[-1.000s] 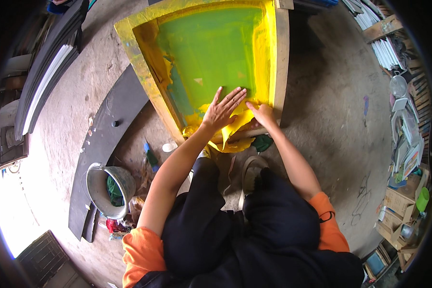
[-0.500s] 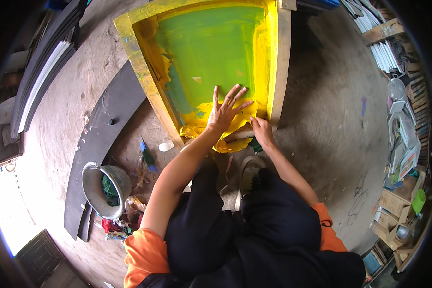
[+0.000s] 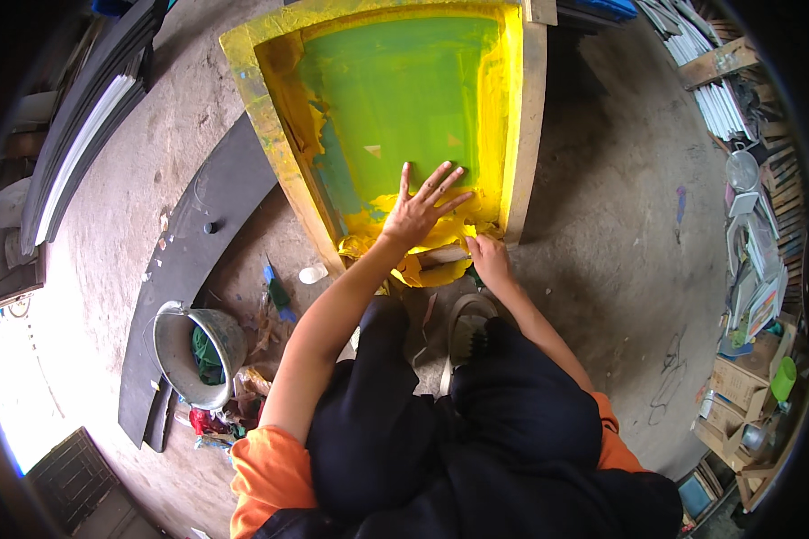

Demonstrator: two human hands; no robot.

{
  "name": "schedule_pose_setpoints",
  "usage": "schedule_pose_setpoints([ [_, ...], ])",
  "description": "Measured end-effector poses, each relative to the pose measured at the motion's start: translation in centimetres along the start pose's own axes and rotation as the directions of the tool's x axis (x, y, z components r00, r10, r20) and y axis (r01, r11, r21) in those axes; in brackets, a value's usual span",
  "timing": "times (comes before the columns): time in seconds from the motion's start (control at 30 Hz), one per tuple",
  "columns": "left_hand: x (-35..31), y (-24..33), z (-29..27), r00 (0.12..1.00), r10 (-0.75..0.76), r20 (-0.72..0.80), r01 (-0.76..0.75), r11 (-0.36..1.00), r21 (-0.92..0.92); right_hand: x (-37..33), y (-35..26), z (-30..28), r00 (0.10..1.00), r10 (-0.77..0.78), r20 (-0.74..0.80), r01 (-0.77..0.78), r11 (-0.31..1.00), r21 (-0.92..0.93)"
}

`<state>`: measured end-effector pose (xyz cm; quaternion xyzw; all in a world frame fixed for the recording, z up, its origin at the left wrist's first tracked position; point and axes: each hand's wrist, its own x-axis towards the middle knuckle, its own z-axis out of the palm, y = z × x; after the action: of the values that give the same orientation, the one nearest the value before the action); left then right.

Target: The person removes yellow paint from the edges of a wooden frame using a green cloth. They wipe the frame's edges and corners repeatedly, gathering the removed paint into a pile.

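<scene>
A wooden screen-printing frame [image 3: 523, 135], smeared yellow, stands before me with a green mesh [image 3: 386, 99] stretched in it. Spread flat with its fingers apart, my left hand [image 3: 415, 214] presses on the lower part of the mesh. My right hand [image 3: 490, 258] is closed at the frame's lower right corner, pinching the edge of a yellow film [image 3: 413, 271]. The film looks like tape or a dried coating; which one I cannot tell. It hangs loose and crumpled over the bottom bar, partly baring the wood. My left wrist hides some of it.
Left of me a metal bucket [image 3: 175, 359] with a green cloth inside lies tilted by a dark board [image 3: 189, 242]. A white cup-like thing [image 3: 313, 273] and scraps lie on the floor. Cardboard boxes [image 3: 737, 395] and stacked materials line the right side.
My right hand has moved slightly down and left with the film's edge, and the film along the bottom bar has shifted. My left hand stays spread on the mesh.
</scene>
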<state>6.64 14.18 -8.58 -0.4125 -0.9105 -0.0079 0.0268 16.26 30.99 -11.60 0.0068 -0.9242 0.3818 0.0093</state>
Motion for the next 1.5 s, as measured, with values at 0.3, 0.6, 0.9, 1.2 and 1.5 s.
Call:
schedule_pose_setpoints([
  [0.3,-4.3,-0.3,0.9,0.992,-0.006,-0.126,-0.045,0.918,-0.394,5.6,-2.2,-1.7,0.956,0.286,0.064,-0.279,0.954,-0.106],
  [0.6,-2.1,0.6,2.9,0.993,-0.093,-0.077,0.057,0.923,-0.380,6.2,2.1,0.6,0.935,0.343,0.091,-0.347,0.938,0.025],
  [0.9,-3.3,0.3,2.1,0.972,0.007,-0.233,-0.124,0.863,-0.490,6.1,2.5,0.9,0.938,0.347,-0.003,-0.346,0.936,0.072],
  [1.2,-4.3,0.6,2.0,0.972,0.006,-0.234,-0.117,0.878,-0.464,6.3,2.0,0.8,0.929,0.370,0.007,-0.369,0.928,0.050],
  [1.5,-4.7,0.5,1.8,0.975,-0.044,-0.216,-0.081,0.840,-0.537,6.1,2.6,1.0,0.939,0.344,0.006,-0.342,0.934,0.102],
])
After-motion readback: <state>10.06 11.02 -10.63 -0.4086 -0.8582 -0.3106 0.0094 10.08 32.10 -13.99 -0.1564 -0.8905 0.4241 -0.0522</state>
